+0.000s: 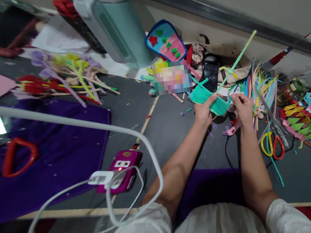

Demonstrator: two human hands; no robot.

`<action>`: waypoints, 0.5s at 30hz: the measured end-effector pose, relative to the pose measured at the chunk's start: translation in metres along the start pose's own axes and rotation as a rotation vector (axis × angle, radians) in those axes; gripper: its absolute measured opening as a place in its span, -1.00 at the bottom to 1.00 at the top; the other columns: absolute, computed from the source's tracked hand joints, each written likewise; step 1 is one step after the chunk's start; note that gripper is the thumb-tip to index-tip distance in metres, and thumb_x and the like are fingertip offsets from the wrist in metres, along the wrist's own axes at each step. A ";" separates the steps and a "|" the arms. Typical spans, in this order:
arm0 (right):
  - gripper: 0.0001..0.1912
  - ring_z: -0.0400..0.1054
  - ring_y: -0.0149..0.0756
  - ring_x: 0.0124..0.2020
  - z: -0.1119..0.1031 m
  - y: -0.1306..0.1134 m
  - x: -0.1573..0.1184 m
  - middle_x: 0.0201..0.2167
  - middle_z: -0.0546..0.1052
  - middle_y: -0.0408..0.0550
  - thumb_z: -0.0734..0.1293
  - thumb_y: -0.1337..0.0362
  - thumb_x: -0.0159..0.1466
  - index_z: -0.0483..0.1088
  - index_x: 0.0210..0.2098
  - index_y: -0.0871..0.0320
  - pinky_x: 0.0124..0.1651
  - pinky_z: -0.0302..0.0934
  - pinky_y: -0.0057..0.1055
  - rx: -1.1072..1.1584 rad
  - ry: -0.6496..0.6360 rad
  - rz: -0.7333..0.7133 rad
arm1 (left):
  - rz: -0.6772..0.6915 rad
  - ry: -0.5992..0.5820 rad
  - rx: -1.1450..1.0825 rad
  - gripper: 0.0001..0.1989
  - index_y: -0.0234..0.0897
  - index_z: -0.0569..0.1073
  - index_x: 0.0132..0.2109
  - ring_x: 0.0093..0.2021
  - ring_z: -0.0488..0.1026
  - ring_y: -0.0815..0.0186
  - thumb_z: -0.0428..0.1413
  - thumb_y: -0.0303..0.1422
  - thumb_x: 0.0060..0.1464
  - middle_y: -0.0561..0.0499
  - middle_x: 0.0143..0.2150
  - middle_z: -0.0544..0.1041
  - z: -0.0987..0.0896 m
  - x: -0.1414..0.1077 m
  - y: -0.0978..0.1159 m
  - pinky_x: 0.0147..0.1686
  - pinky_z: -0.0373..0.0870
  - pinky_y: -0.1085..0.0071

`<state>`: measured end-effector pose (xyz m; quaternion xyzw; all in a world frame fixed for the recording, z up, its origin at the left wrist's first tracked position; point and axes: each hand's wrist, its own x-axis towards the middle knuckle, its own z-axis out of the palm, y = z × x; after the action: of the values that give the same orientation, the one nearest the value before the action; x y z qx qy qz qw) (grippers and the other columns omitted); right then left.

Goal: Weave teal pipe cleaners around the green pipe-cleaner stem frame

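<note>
Grey tabletop (pixel 165 128): left grip (pixel 205 111) pinches teal panel (pixel 202 94); whether half-hidden right grip (pixel 243 105) pinches, I can't tell.

No wording, brand or number is showing legibly. A small gold mark (pixel 126 154) is sitting on the magenta plastic power block (pixel 132 160), and a pale label (pixel 293 86) is fronting the clear glass jar (pixel 285 94), both unreadable.

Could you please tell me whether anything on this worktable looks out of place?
Mildly: loose purple scraps lie on the tabletop near the left hand and the turquoise piece it holds, like uncleared offcuts, and a white cord sprawls in untidy loops about the magenta power strip. I see no clear damage.
</note>
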<state>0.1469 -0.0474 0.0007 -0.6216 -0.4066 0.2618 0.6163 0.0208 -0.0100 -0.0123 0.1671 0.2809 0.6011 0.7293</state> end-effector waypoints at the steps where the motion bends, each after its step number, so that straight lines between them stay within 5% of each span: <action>1: -0.69 0.20 -0.42 -0.53 0.001 0.001 0.000 -0.56 0.42 -0.25 0.45 -0.02 0.08 0.47 -0.42 0.10 -0.42 0.15 -0.43 0.076 -0.022 0.090 | -0.032 -0.009 -0.010 -0.66 -0.33 0.57 -0.36 -0.26 0.65 0.10 0.47 -0.37 -0.36 -0.07 -0.41 0.65 -0.001 0.001 0.000 -0.08 0.57 0.17; 5: -0.62 0.28 -0.43 -0.54 0.006 0.003 -0.001 -0.50 0.53 -0.21 0.53 -0.03 -0.06 0.44 -0.44 0.09 -0.45 0.21 -0.44 0.304 -0.074 0.292 | -0.155 0.006 -0.045 -0.72 -0.34 0.57 -0.36 -0.32 0.64 0.15 0.44 -0.42 -0.29 -0.06 -0.40 0.65 -0.003 0.002 -0.003 -0.07 0.57 0.15; 15: -0.62 0.42 -0.38 -0.47 0.011 0.006 -0.002 -0.48 0.60 -0.18 0.56 -0.03 -0.05 0.50 -0.41 0.10 -0.38 0.31 -0.42 0.426 -0.057 0.352 | -0.155 0.044 -0.056 -0.76 -0.32 0.55 -0.35 -0.31 0.64 0.20 0.40 -0.47 -0.23 -0.04 -0.39 0.66 -0.005 0.003 -0.004 -0.06 0.57 0.22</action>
<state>0.1377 -0.0423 -0.0070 -0.5312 -0.2454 0.4618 0.6666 0.0212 -0.0081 -0.0190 0.1112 0.2918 0.5541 0.7716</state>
